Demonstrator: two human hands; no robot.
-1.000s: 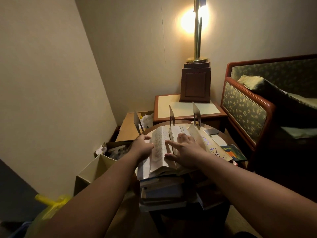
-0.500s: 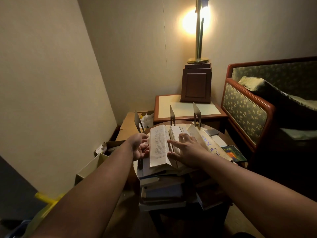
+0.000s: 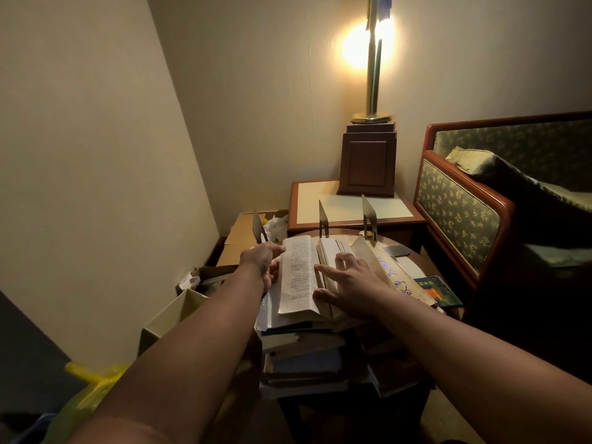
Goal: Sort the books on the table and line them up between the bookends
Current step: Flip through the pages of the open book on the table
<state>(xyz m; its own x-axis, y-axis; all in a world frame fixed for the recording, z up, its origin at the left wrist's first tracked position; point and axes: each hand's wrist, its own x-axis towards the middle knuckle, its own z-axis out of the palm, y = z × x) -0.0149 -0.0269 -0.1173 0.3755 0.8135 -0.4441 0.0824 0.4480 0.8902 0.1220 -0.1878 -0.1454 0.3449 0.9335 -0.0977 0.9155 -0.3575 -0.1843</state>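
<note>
Head view: a stack of books (image 3: 301, 357) fills the worktop's (image 3: 413, 254) near edge, its lower part lost in shadow. On top, the left hand (image 3: 262, 264) grips the open book's (image 3: 299, 274) left edge, and the right hand (image 3: 349, 283) presses its right pages with spread fingers. Three bookends (image 3: 323, 219) stand upright at the far edge.

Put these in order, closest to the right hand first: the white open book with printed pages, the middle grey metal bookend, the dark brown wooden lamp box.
1. white open book: right under the right hand, touching it.
2. middle grey metal bookend: upright just beyond the hand.
3. dark brown wooden lamp box: farthest back, on the side table.
</note>
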